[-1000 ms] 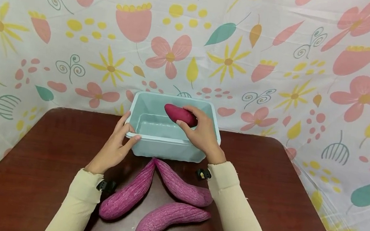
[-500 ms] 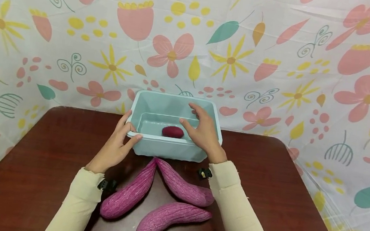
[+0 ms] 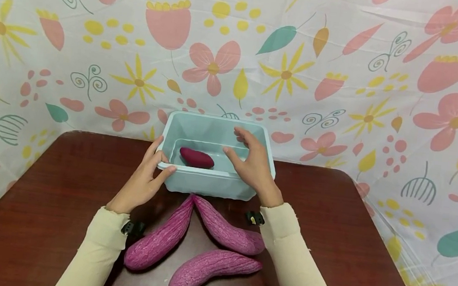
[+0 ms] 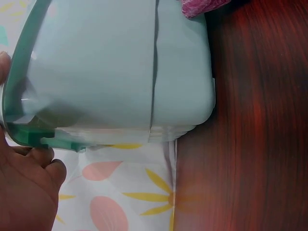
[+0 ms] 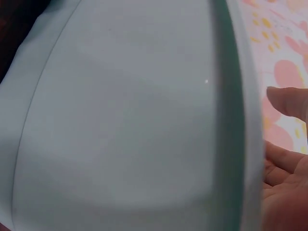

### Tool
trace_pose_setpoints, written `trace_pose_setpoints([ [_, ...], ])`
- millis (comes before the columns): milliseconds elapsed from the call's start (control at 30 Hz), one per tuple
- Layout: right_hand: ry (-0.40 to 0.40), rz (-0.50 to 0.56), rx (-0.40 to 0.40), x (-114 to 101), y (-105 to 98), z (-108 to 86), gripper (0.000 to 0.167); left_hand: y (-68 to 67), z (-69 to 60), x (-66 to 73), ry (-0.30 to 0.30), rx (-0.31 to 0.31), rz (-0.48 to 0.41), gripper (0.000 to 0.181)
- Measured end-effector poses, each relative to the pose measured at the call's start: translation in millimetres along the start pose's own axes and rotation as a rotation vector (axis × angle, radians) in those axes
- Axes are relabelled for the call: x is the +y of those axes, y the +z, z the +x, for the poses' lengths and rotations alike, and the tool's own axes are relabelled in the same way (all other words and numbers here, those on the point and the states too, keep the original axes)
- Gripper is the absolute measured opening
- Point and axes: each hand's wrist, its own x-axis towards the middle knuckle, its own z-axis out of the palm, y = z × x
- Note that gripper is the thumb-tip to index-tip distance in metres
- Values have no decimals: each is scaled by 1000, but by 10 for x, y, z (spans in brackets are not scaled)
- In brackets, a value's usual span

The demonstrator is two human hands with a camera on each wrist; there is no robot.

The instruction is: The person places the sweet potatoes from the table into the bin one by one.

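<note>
A light blue plastic bin [image 3: 208,185] stands at the back of the table. My left hand [image 3: 143,178] grips its front left corner, thumb on the front rim and fingers at the side. The left wrist view shows curled fingers [image 4: 42,156] under the rim. Inside the bin, toward the left, lies a dark purple-red sweet potato [image 3: 196,157]. Over the bin's right side hovers my right hand [image 3: 252,164], thumb and fingers spread apart and holding nothing. In the right wrist view, the bin's wall [image 5: 130,115] partly hides that hand.
Three long, curved, purple vegetables like striped eggplants lie in front of the bin: a left one [image 3: 158,240], a right one [image 3: 228,230] and a front one [image 3: 211,271]. Behind the dark wooden table [image 3: 60,190] hangs a flower-patterned cloth [image 3: 119,29].
My right hand has let go of the sweet potato, which dropped into the bin and shifted left along its bottom. My left hand keeps its grip on the bin.
</note>
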Motion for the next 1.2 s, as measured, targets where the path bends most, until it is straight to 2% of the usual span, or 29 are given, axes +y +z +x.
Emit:
trace_pose_setpoints([
  [167,-10,16,33,-54,-48,-89,54,-3,-3,-14,7,1,1,20],
  [500,-33,35,45,-164,-75,-285,53,-10,-4,-27,7,1,1,20],
  [867,-43,26,57,-207,-101,-505,57,16,12,-26,7,-3,-16,19],
  [1200,-39,6,88,-198,-125,-745,53,8,9,-41,17,5,-6,18],
])
